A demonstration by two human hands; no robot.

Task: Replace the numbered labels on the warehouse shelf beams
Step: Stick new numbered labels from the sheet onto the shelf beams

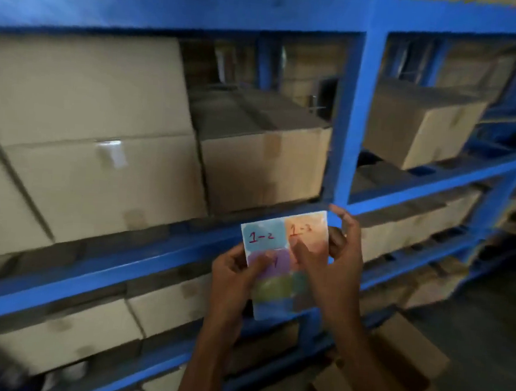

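Note:
I hold a white sheet of coloured labels [273, 311] in front of a blue shelf beam [107, 273]. A light-blue label reads "1-2" [263, 237] and an orange one [309, 226] reads about "1-3". Purple, green and blue labels lie lower on the sheet. My left hand [233, 273] grips the sheet's left edge with its thumb on the purple label. My right hand [334, 261] holds the right edge, its thumb pressed on the orange label. The frame is blurred.
Blue metal racking fills the view, with an upright post [357, 110] behind the sheet. Cardboard boxes [100, 166] fill the shelves above and below the beam. An open cardboard box [390, 375] sits on the floor at the lower right.

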